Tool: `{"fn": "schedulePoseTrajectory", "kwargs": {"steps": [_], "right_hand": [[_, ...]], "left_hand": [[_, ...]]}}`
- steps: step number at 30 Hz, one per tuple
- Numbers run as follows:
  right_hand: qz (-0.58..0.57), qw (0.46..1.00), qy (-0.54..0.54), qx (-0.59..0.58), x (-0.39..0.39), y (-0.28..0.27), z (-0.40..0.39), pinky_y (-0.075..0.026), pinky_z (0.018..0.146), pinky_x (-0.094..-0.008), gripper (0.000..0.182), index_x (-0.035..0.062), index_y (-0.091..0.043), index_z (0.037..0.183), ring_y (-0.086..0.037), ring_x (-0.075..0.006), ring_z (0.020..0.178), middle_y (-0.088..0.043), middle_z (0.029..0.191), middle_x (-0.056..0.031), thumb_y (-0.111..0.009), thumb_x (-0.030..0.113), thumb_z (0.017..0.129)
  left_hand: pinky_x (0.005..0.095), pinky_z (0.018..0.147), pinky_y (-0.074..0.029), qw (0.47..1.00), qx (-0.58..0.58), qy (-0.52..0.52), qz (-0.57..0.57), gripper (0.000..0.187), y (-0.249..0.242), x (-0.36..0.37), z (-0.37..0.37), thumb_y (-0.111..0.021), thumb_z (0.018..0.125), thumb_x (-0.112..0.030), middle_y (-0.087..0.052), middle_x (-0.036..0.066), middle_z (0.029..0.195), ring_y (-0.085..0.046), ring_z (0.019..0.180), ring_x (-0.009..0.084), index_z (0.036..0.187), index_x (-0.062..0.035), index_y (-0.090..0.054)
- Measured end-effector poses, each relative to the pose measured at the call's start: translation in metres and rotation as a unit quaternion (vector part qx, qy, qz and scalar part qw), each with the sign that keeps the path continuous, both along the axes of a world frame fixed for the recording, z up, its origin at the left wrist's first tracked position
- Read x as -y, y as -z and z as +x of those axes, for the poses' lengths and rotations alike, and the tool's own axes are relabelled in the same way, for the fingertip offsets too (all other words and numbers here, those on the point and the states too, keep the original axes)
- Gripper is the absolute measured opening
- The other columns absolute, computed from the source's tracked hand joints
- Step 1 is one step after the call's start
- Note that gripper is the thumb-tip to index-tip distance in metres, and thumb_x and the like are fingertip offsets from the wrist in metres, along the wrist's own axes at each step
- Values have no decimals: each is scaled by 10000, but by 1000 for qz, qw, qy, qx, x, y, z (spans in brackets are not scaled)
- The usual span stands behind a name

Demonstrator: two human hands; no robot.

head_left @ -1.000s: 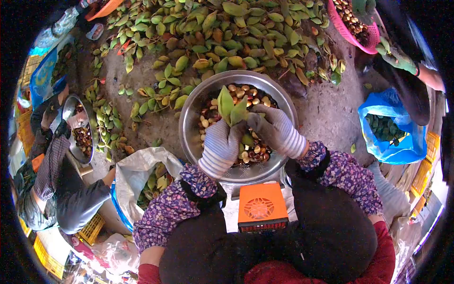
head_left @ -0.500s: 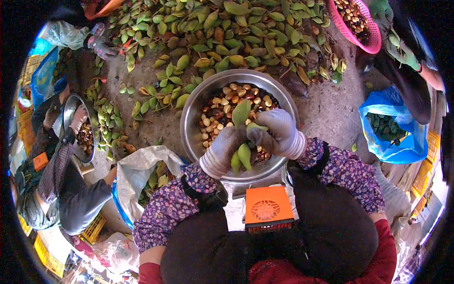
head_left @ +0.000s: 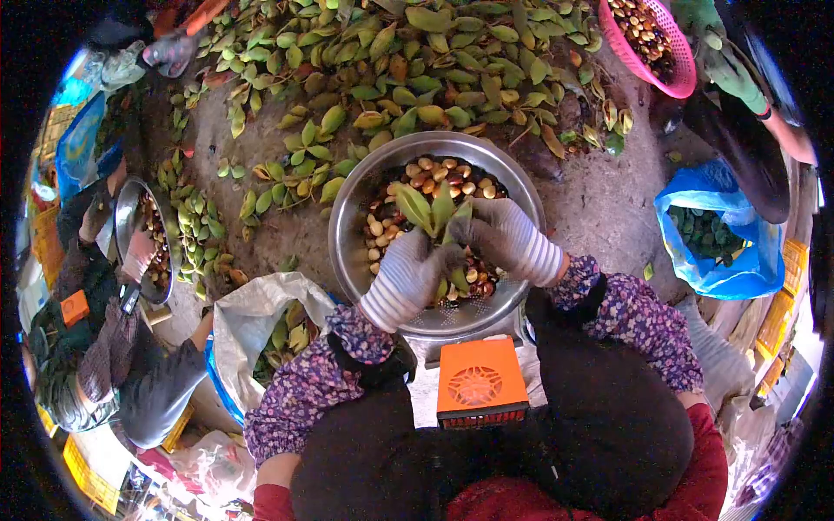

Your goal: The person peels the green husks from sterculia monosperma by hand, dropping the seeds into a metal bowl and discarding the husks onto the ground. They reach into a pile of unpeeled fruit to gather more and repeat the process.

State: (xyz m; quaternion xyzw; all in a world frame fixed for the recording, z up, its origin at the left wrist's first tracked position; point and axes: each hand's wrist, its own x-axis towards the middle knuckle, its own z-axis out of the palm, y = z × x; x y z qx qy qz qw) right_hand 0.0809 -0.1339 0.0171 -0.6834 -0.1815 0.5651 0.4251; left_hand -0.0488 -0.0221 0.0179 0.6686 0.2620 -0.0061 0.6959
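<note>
Both gloved hands meet over a steel colander (head_left: 346, 230) partly filled with brown and cream seeds (head_left: 439, 174). Between them is a cluster of green pods (head_left: 432, 211), spread apart like petals at the top. My left hand (head_left: 410, 273) has its fingers closed around the cluster's lower left side. On the other side, my right hand (head_left: 511, 239) pinches the cluster with bent fingers. The fingertips and the middle of the cluster are partly hidden by the dark glove fronts.
A large heap of green pods (head_left: 417, 87) covers the ground ahead. Left of my knees stands a pale sack (head_left: 248, 317) with pods; on the right is a blue bag (head_left: 730, 269). A pink basket (head_left: 686, 65) and a co-worker's metal bowl (head_left: 129, 204) hold seeds. An orange box (head_left: 482, 378) lies between my legs.
The pod cluster has turned and now fans out at its top, where a single pod stood up before. Both hands have shifted slightly. A co-worker's gloved hand at upper left has moved up.
</note>
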Motion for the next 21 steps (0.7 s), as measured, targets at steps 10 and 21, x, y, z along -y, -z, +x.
{"fn": "schedulePoseTrajectory", "kwargs": {"steps": [10, 21], "right_hand": [[179, 983, 6, -31, 4, 15, -5, -421, 588, -225, 466, -4, -592, 931, -532, -98, 694, -580, 741, -30, -436, 435, 923], [99, 991, 40, -74, 2, -4, -1, -433, 646, -224, 322, -21, -597, 929, -493, -58, 735, -600, 812, -9, -455, 268, 950]], "left_hand": [[385, 716, -474, 971, 63, 103, 208, 237, -4, -19, 2, -535, 821, -158, -624, 206, 881, -591, 820, 385, 970, 13, -602], [338, 581, -469, 989, 64, 16, 134, 209, 2, -6, 5, -529, 864, -175, -639, 159, 723, -626, 651, 253, 896, 17, -605]]}}
